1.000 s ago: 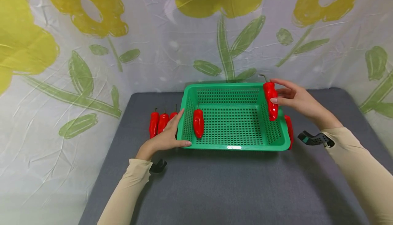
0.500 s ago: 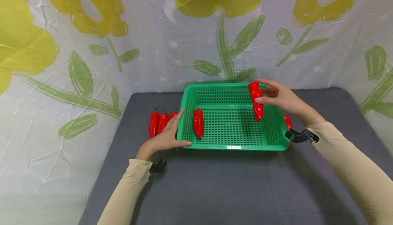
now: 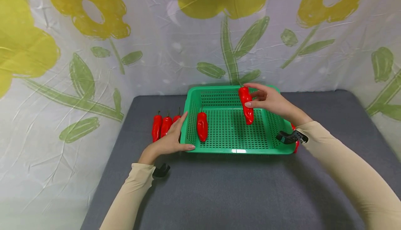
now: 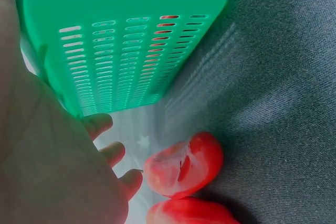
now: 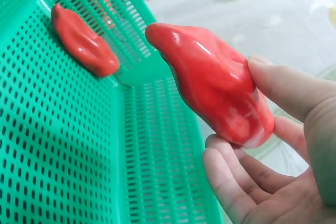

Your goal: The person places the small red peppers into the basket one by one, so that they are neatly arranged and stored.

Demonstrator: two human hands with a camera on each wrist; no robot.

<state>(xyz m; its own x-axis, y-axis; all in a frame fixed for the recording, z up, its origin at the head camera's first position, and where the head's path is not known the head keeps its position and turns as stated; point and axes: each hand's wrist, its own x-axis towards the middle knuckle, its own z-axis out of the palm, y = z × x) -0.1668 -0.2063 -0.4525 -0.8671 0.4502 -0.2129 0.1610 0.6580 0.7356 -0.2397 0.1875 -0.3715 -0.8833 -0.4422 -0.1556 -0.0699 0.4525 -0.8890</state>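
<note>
In the head view my right hand (image 3: 270, 101) pinches a red pepper (image 3: 246, 105) between thumb and fingers, above the right half of a green basket (image 3: 238, 151). The right wrist view shows this held pepper (image 5: 215, 82) close up, its narrow end pointing away from the hand. Another red pepper (image 3: 202, 127) lies inside the basket along its left wall. My left hand (image 3: 167, 141) rests against the basket's left end, thumb on the front rim and fingers spread along the side. Just beyond its fingers, red peppers (image 4: 184, 165) lie on the cloth.
Left of the basket, several red peppers (image 3: 157, 128) stand in a row on the grey tabletop (image 3: 225, 191), partly covered by the left hand. Another red pepper (image 3: 296, 146) shows at the basket's right side, mostly hidden. Behind hangs a flower-printed curtain (image 3: 163, 59).
My right hand has carried its pepper leftward, from above the basket's right wall to over the right half of the floor. The left hand stays in place.
</note>
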